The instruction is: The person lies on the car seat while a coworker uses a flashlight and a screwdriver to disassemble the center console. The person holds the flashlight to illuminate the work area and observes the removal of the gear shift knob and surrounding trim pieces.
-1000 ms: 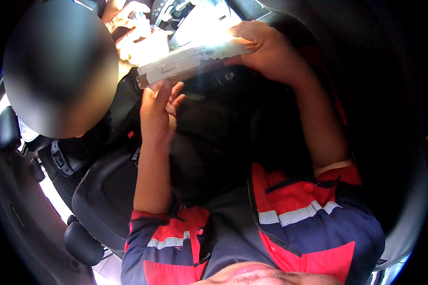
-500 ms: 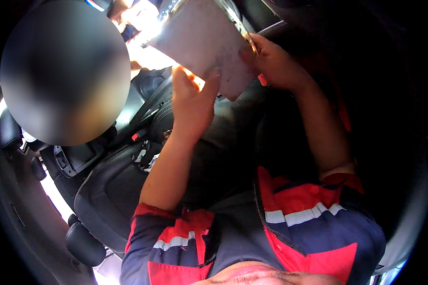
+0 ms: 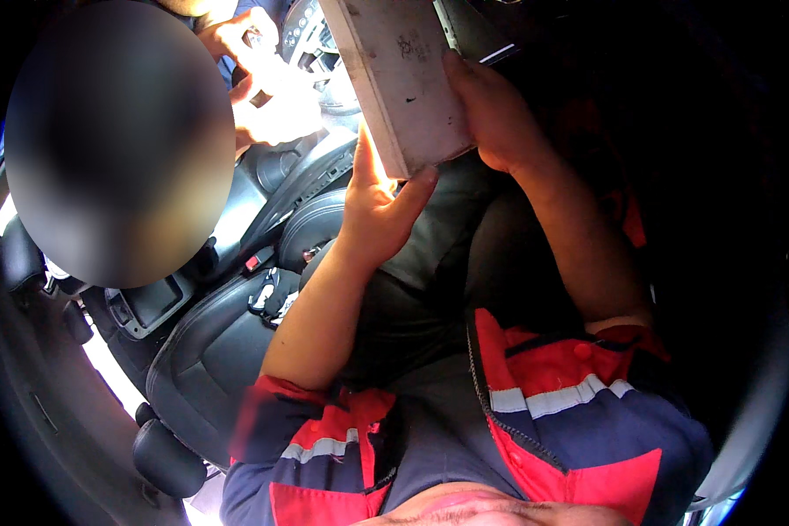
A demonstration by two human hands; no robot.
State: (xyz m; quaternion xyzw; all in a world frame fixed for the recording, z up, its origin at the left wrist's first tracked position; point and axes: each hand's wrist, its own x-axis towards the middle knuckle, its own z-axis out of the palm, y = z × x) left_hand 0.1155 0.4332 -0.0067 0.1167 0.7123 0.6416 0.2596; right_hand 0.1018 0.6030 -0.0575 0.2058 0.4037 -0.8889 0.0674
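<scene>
Between my two hands is a flat, grey-white rectangular panel (image 3: 412,88) with a thick edge and dark smudges on its face. It is tilted, with its upper end cut off by the picture's top. My left hand (image 3: 379,215) grips its lower left corner, thumb in front and fingers partly behind the edge. Closed on the right edge is my right hand (image 3: 497,118), its fingertips hidden behind the panel.
This is a car's interior. At the upper left another person's hands (image 3: 276,101) are in bright light. A black seat (image 3: 210,351) stands to my left, with a red buckle (image 3: 259,259) and a small black-and-white item (image 3: 272,294) by it. The right side is dark.
The panel has turned more upright and its thick left edge now shows. My left hand has shifted slightly right and down with it. The other person's hands look clearer.
</scene>
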